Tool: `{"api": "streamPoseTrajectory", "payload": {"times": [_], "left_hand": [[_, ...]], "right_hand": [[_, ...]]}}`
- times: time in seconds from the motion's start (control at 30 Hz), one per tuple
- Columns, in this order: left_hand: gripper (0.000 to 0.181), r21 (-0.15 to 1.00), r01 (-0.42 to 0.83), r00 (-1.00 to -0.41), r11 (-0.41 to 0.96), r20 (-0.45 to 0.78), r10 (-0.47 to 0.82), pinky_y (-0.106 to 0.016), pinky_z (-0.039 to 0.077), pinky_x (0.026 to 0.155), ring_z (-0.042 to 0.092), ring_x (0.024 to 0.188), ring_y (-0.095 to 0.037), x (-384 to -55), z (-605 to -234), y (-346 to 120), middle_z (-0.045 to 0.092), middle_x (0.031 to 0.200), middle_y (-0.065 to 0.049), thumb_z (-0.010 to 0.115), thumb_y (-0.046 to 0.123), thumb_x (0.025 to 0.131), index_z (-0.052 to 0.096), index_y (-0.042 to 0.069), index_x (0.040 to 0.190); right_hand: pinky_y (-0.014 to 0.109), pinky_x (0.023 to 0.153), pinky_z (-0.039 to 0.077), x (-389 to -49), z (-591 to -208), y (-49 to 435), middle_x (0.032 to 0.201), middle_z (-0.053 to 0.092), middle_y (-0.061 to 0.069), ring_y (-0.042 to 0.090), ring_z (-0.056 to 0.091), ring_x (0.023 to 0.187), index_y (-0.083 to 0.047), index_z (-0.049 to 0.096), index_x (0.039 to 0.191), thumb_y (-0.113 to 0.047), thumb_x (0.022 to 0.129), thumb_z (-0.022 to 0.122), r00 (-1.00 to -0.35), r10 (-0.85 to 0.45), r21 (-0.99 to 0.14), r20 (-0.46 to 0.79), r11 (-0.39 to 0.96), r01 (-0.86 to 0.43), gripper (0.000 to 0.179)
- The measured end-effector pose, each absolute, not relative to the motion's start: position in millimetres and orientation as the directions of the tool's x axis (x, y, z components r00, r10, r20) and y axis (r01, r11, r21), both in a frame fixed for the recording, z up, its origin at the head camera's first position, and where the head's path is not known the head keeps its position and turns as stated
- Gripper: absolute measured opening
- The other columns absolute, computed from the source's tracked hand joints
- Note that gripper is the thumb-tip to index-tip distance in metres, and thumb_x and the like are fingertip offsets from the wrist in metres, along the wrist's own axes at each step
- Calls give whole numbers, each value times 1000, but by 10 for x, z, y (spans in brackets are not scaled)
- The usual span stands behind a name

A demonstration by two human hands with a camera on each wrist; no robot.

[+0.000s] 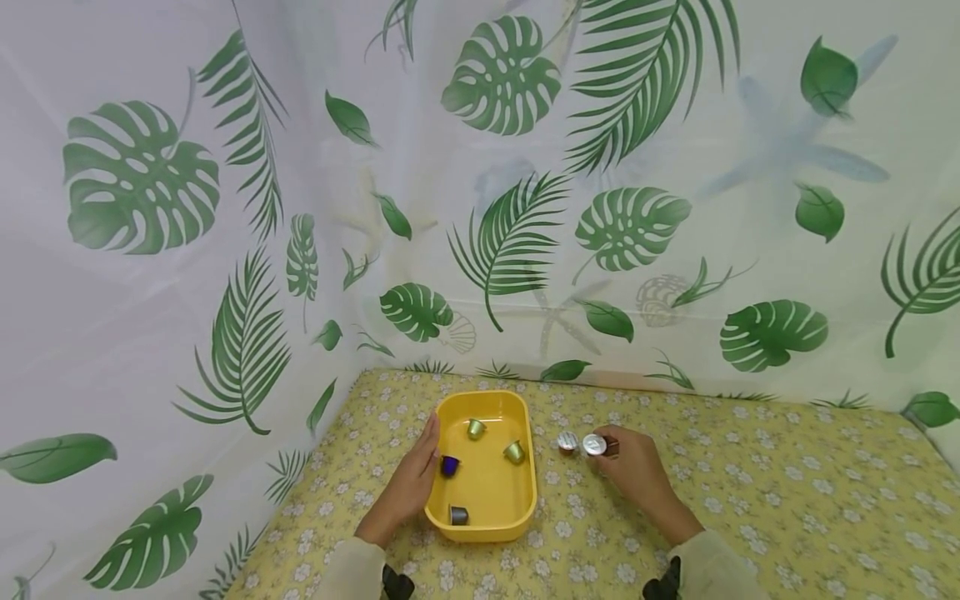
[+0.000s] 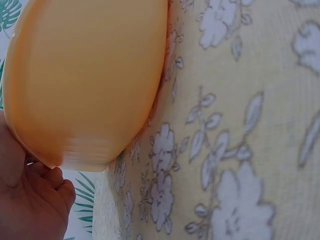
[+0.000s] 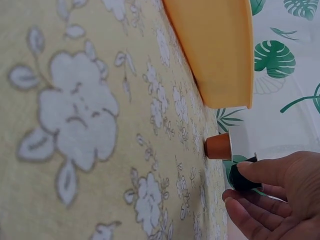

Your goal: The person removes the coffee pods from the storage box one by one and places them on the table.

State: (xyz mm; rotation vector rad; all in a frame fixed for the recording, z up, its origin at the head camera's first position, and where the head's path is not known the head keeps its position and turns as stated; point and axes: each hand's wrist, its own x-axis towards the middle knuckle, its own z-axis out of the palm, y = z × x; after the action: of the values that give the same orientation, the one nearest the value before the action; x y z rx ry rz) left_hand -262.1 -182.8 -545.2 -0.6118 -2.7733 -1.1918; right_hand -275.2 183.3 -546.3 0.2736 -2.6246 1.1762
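Note:
A yellow tray [image 1: 486, 500] stands on the cloth-covered table. My left hand [image 1: 412, 478] grips its left rim; fingers show curled below the rim [image 2: 11, 75] in the left wrist view. Inside the tray are two light green coffee capsules, one at the back [image 1: 476, 429] and another at the right [image 1: 514, 452], plus a dark blue capsule [image 1: 449, 466] and a grey capsule [image 1: 458, 516]. Right of the tray, my right hand [image 1: 633, 467] pinches a black coffee capsule [image 3: 243, 176], its silver lid facing up. Close beside it, an orange-brown capsule [image 3: 218, 146] stands lid up on the cloth.
A yellow flowered cloth [image 1: 787, 500] covers the table. White curtains with green leaf prints [image 1: 510, 242] hang behind the table and along its left side.

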Motion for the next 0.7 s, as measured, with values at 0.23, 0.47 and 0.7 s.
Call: {"api": "streamPoseTrajectory", "payload": {"times": [0.23,0.47,0.7], "left_hand": [[55,673,395,-912,625,207,354,-54,14,122,7,155,-38,-2637,-5456,-1837,-2,169,-11,26,21,114,8,-2,161],[56,680,385,-916,624,196,351,-53,14,123,6,155,-37,-2624,-5451,-1838,-2,168,-10,27,21,114,7,-1,161],[55,696,378,-918,611,194,347,-54,13,122,6,155,-38,-2620,-5447,-1831,-3,169,-10,30,12,113,8,-1,161]], "right_hand": [[41,67,59,-2820,-5504,1849,95,73,14,23,69,79,3,72,112,-1,83,83,-953,-62,-677,296,691,-255,31],[39,65,58,-2861,-5525,1857,94,73,12,21,68,77,3,73,109,-1,83,83,-956,-67,-664,284,706,-247,28],[37,60,55,-2891,-5576,1876,96,75,8,17,67,74,-6,75,106,-9,84,84,-955,-72,-601,286,763,-238,24]]}}
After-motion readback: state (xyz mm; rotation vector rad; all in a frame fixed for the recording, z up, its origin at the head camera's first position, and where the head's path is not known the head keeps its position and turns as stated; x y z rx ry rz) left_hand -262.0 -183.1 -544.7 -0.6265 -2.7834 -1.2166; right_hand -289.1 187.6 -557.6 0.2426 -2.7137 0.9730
